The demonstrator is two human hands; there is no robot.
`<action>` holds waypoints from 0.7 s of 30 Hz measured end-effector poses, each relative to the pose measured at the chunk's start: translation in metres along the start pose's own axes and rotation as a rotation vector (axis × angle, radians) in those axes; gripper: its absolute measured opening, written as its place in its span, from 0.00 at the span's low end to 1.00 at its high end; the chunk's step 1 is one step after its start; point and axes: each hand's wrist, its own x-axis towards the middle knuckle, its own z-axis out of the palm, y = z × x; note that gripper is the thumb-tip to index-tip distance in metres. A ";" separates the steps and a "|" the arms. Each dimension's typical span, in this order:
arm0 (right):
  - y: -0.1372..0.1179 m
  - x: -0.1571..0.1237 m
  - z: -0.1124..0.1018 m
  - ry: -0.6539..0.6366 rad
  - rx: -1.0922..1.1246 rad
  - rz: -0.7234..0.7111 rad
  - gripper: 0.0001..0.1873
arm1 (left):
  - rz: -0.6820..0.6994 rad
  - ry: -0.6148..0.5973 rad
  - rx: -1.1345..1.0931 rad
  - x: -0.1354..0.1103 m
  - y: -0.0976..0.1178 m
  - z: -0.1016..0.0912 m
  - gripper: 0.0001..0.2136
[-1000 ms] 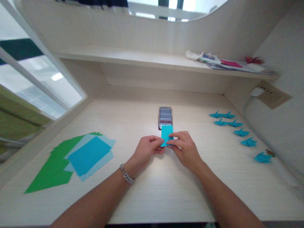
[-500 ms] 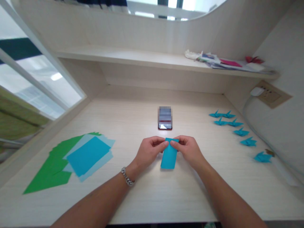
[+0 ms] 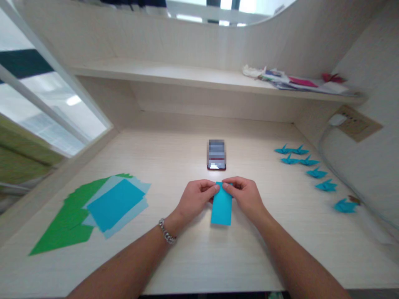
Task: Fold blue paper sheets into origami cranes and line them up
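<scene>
A narrow blue rectangle of folded origami paper (image 3: pixel 221 207) is held just above or against the desk, its long side pointing toward me; I cannot tell whether it touches the surface. My left hand (image 3: pixel 199 195) pinches its far left corner between thumb and fingers. At the far right corner, my right hand (image 3: pixel 245 193) grips it in the same way, the two thumbs close together on top. The fingers behind the paper are partly hidden. Just beyond both hands lies a phone (image 3: pixel 216 155) with a blurred screen.
Blue sheets (image 3: pixel 116 204) lie over green paper (image 3: pixel 59 226) at the left. Several folded blue paper cranes (image 3: pixel 316 173) line the right side, near a white cable (image 3: pixel 330 158) plugged into a wall socket (image 3: pixel 357 122). Above the desk runs a shelf (image 3: pixel 174 74) with papers (image 3: pixel 299 82).
The folded paper has straightened from a slight slant, its near edge now a little closer to me. Both hands have shifted only slightly and keep their pinch.
</scene>
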 end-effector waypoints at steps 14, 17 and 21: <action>0.001 0.000 0.001 -0.010 0.082 0.074 0.14 | -0.036 0.024 -0.101 0.000 -0.001 0.002 0.07; 0.000 0.000 0.001 -0.015 0.106 0.097 0.14 | -0.046 0.025 -0.105 0.001 -0.003 0.002 0.08; 0.000 0.000 0.001 -0.009 0.077 0.068 0.13 | -0.041 0.016 -0.103 0.001 -0.004 0.001 0.08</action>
